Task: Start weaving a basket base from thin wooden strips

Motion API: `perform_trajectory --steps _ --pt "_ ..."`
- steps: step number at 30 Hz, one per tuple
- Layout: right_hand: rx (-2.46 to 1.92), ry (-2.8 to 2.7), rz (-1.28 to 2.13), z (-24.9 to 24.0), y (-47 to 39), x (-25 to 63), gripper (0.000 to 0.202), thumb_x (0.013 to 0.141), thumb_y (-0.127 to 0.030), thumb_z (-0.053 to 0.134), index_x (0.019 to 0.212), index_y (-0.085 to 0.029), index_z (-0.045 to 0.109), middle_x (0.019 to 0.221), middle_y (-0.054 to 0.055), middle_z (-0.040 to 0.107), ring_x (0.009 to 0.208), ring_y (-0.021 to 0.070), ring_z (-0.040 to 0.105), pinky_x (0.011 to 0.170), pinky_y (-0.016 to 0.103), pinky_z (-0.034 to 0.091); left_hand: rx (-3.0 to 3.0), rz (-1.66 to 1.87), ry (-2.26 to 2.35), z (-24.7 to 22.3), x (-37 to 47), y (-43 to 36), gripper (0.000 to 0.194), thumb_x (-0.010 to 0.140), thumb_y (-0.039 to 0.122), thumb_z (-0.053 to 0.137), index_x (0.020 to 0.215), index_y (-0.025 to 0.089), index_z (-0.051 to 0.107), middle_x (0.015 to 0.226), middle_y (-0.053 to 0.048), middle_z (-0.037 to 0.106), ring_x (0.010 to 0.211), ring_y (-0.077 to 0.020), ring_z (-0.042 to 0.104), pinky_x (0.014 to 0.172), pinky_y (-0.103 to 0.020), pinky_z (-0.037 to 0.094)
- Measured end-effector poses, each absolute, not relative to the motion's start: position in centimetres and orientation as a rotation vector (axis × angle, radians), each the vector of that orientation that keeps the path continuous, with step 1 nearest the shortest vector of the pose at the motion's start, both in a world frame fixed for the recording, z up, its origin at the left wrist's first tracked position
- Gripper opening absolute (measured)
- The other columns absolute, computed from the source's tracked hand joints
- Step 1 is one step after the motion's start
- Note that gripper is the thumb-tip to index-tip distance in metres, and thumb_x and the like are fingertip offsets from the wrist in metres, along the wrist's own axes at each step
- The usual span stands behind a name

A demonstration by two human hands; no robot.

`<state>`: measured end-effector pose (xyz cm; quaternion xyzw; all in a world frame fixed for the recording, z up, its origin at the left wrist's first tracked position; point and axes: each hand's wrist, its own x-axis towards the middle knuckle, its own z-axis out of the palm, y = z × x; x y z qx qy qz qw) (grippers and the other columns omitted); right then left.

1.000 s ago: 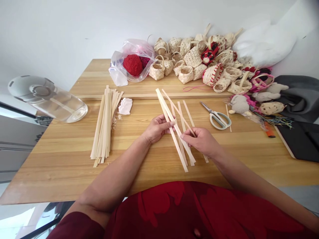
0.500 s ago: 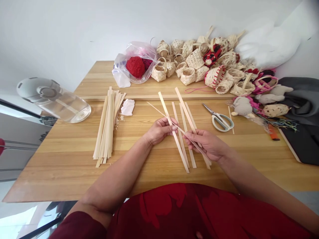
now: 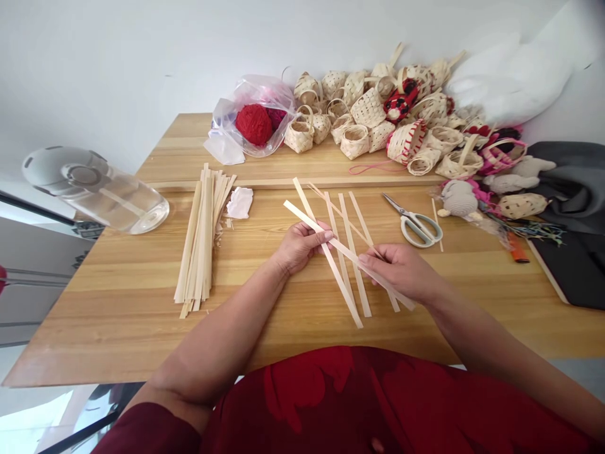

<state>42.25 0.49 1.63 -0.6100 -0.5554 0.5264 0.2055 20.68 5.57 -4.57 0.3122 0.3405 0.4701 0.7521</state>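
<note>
My left hand (image 3: 305,247) pinches two flat pale wood strips where they cross, between thumb and fingers. One is a steep strip (image 3: 344,287) whose lower end slants toward me. The other, a slanting strip (image 3: 302,215), lies over it and runs to my right hand (image 3: 399,270). That hand is closed on the slanting strip near its lower end. A further narrow-looking strip (image 3: 344,215) also leads up and left from its fingers. Beneath and between the hands, several loose strips (image 3: 353,243) lie side by side on the wooden table (image 3: 265,302).
Scissors (image 3: 418,226) lie right of my hands. A bundle of strips (image 3: 196,246) and a crumpled white scrap (image 3: 239,203) are left. A water bottle (image 3: 113,192) stands at the far left. Small woven baskets (image 3: 355,141) and a bag with red yarn (image 3: 254,125) line the back.
The crossing strip has turned from edge-on to its broad face, now lying over the steep strip. The right hand's other strip has swung left at its upper end and looks narrower.
</note>
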Motion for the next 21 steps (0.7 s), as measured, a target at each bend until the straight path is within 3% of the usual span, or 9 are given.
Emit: perform_trajectory --steps 5,7,10,13,17,21 --pt "-1.475 -1.251 1.805 2.3 0.6 43.0 0.043 0.082 -0.058 0.073 0.090 -0.016 0.074 0.078 0.006 0.074 0.060 0.0128 0.062 0.058 0.026 0.049 0.574 1.145 0.762 -4.4 20.5 5.8 0.037 0.060 0.023 0.095 0.082 0.014 0.067 0.066 0.004 0.067 0.056 -0.0067 0.064 0.056 -0.017 0.054" --pt "-1.405 -1.150 1.822 2.7 0.8 43.7 0.047 0.082 -0.059 0.073 0.101 -0.016 0.075 0.078 0.007 0.073 0.059 0.0131 0.061 0.049 0.023 0.042 0.518 1.184 0.759 -4.4 20.4 5.9 0.033 0.064 0.020 0.093 0.083 0.015 0.067 0.067 0.004 0.067 0.057 -0.0060 0.064 0.056 -0.015 0.054" --pt "-1.292 -1.080 1.850 3.4 0.7 44.9 0.058 0.080 -0.068 0.070 0.111 -0.019 0.075 0.081 0.007 0.073 0.058 0.0136 0.061 0.039 0.021 0.022 0.459 1.219 0.779 -4.5 20.3 6.1 0.027 0.070 0.016 0.088 0.086 0.015 0.066 0.069 0.003 0.068 0.057 -0.0056 0.064 0.055 -0.013 0.053" --pt "-1.132 -1.130 1.873 3.8 0.3 45.9 0.067 0.074 -0.077 0.070 0.113 -0.022 0.076 0.086 0.008 0.072 0.061 0.0142 0.062 0.041 0.021 0.018 0.415 1.241 0.796 -4.5 20.3 6.3 0.024 0.074 0.013 0.085 0.087 0.015 0.066 0.071 0.003 0.068 0.058 -0.0048 0.064 0.057 -0.012 0.055" --pt "-1.028 -1.272 1.853 3.8 -0.2 46.2 0.063 0.066 -0.063 0.085 0.114 -0.023 0.076 0.091 0.007 0.073 0.063 0.0133 0.062 0.045 0.021 0.021 0.408 1.253 0.806 -4.4 20.3 6.3 0.024 0.075 0.012 0.085 0.089 0.015 0.065 0.073 0.003 0.068 0.059 -0.0045 0.064 0.059 -0.012 0.056" --pt "-1.061 -1.242 1.805 3.9 -0.3 45.6 0.050 0.072 -0.060 0.081 0.103 -0.021 0.075 0.084 0.005 0.071 0.056 0.0113 0.059 0.044 0.021 0.019 0.423 1.239 0.804 -4.6 20.3 6.3 0.025 0.075 0.014 0.085 0.089 0.016 0.065 0.074 0.002 0.070 0.058 -0.0055 0.065 0.057 -0.013 0.056"
